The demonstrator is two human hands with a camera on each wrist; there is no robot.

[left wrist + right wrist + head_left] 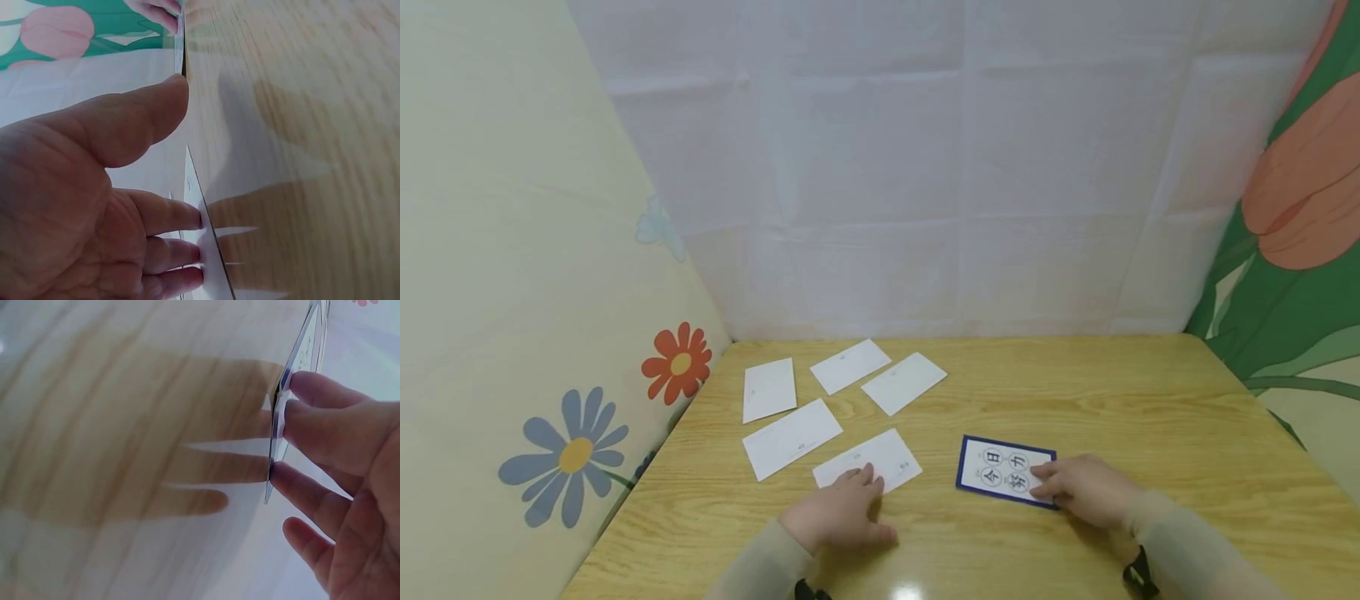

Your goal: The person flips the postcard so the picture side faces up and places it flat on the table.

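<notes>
Blue-edged card [1000,450]: it lies on the wood table [1075,400], to the right of the white ones, with four ringed signs on it.
Right hand [1093,493]: fingertips touch the card's right end; whether they pinch it, nobody can tell.
Left hand [842,510]: loose fingers touch the nearest white card [880,454] and grip nothing.
Feel: both cards look light, thin and a bit bendy; they may slide.
Good hold: probably a short edge, thumb on top, finger under.
</notes>
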